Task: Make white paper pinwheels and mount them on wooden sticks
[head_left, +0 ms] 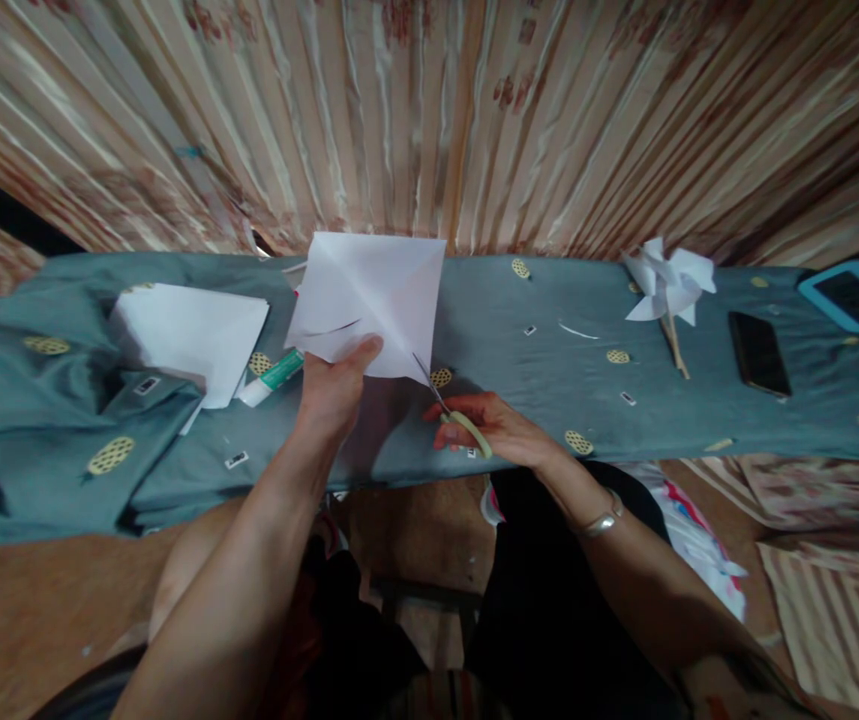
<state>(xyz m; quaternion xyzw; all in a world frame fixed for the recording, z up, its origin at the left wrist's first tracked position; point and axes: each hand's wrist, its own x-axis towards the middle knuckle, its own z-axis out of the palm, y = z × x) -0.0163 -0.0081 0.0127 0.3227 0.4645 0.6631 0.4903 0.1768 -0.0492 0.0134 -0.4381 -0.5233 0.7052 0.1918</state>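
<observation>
My left hand (340, 385) grips a square white sheet of paper (380, 285) along its near edge, thumb on top. Diagonal creases cross the sheet, and a dark slit runs inward at its left part. In my right hand (485, 428) is a pair of scissors (466, 425) with pale yellow-green handles. Their blades reach the sheet's near right corner, along the crease; how far they are apart is too fine to tell. A green and white glue stick (273, 377) lies just left of my left hand.
A stack of white paper (196, 335) lies at left on the grey-green cloth (519, 340). On the right are a white paper pinwheel (670, 280) on a stick, a black phone (759, 352) and a blue-framed tablet-like object (858, 295). A striped curtain (399, 120) hangs behind.
</observation>
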